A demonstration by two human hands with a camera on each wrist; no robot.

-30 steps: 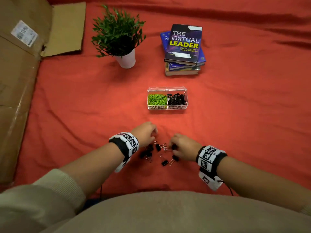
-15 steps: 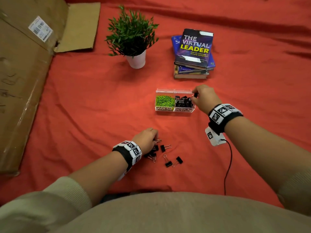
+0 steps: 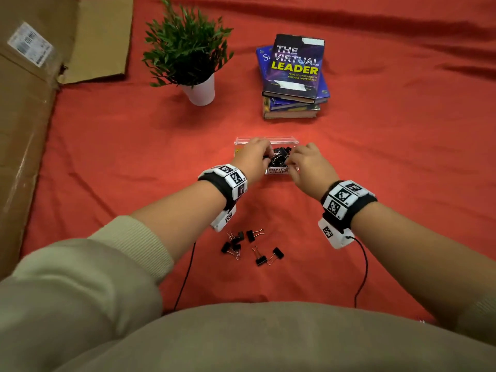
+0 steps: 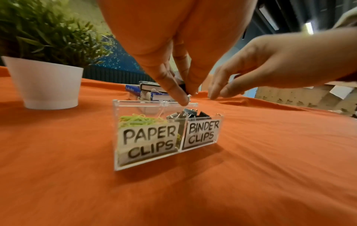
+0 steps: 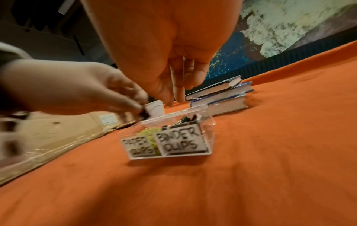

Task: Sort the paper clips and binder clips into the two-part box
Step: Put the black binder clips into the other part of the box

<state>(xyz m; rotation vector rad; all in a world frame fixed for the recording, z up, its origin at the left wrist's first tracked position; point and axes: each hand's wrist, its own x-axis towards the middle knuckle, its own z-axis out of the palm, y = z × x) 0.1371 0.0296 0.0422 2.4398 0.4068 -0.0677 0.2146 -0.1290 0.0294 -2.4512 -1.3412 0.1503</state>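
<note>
Left hand (image 4: 173,50) pinches binder clip (image 4: 184,88) – above box (image 4: 115,137)

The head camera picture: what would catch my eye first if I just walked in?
Probably the two hands meeting over the small clear plastic two-part box in the middle of the red cloth: the left hand pinches a black binder clip above it, and the right hand hovers beside. Next, the loose black binder clips scattered on the cloth nearer the person, and the green potted plant and stacked books beyond the box.
</note>
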